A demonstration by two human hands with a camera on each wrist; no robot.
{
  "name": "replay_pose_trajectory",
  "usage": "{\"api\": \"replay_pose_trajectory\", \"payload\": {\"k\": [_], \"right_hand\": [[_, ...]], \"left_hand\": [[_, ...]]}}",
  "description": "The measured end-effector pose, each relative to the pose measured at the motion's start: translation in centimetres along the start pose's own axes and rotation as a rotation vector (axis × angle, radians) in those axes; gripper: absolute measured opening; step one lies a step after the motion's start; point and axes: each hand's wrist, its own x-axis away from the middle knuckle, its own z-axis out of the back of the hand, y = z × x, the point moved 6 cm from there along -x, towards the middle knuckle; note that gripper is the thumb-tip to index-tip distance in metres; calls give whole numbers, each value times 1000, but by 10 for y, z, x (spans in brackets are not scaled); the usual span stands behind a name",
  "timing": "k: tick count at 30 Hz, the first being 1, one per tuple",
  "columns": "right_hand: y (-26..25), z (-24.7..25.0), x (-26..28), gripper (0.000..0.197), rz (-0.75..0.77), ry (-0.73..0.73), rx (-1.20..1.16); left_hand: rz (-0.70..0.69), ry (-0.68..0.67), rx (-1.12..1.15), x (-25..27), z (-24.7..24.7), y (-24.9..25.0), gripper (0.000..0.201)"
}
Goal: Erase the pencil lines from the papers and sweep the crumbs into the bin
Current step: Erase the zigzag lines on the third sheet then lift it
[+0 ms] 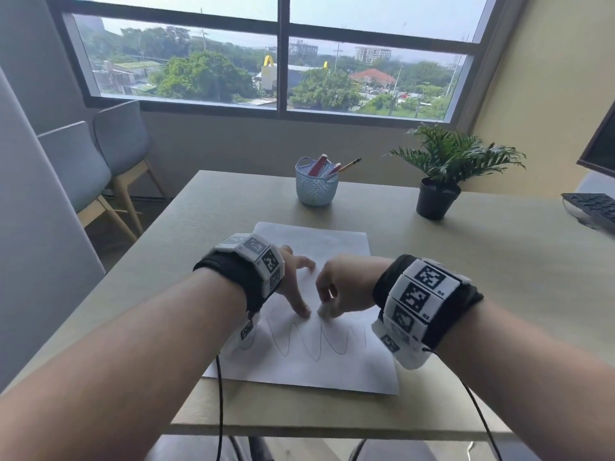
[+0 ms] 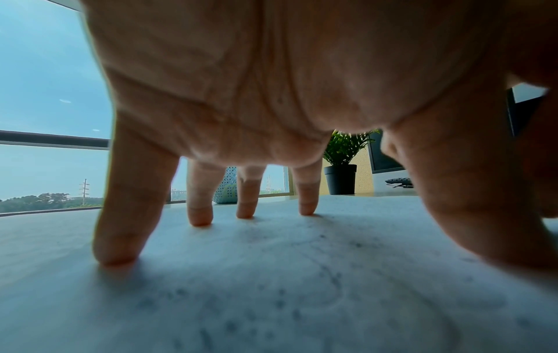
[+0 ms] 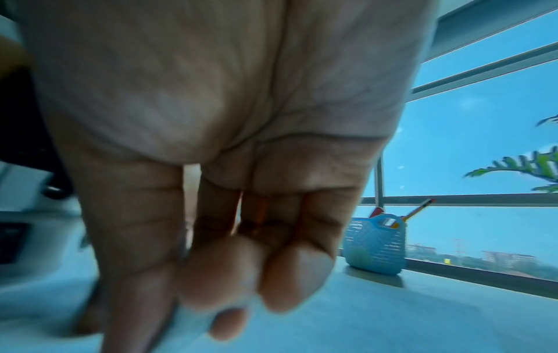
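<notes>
The left hand (image 1: 293, 281) is pressing spread fingertips on the paper (image 1: 309, 357), lying lengthwise near-to-far at the surface's (image 1: 482, 261) near edge; the right hand (image 1: 346, 284) is pinching the eraser (image 1: 323, 310) against the zigzag pencil line (image 1: 299, 341).

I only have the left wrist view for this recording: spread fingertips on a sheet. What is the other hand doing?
Observer: The right hand pinches a white eraser down on the paper.
Operator: Any pencil line left?
Observer: Yes, a zigzag line runs across the near part of the sheet.
Operator: Where is the eraser relative to my hand?
Observer: Just right of the left hand, beside its thumb.
</notes>
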Motion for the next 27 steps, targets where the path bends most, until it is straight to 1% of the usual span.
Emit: {"api": "replay_pose_trajectory", "payload": {"k": [2,4,7,11,13,16,18,20,22,24,27], "right_hand": [[8,7,-4,22,-47,15,6],[12,11,-7,21,-81,42,18],[5,5,-4,11,-42,38,47],[-2,-1,3,15,-3,-35,29],[6,3,0,16,-47,-60,-1],[12,8,-4,15,-91,-11,38],[5,4,-2,12,-55,-3,68],[-2,-3,3,11,-9,-35,69],[-2,-3,6,12,-1,-69,54],[5,3,2,15,-45,-81,36],[11,10,-2,15,-93,-42,39]], "left_hand": [[2,0,-5,1,1,0,104],[3,2,-8,1,1,0,104],[-2,11,-11,2,1,1,103],[-2,13,0,3,1,0,104],[0,11,-1,3,1,0,103],[4,1,1,5,1,1,102],[4,0,8,5,1,1,101],[3,4,15,5,2,2,101],[3,9,19,7,2,3,99],[3,10,20,8,2,4,99],[8,12,22,8,1,5,97]]}}
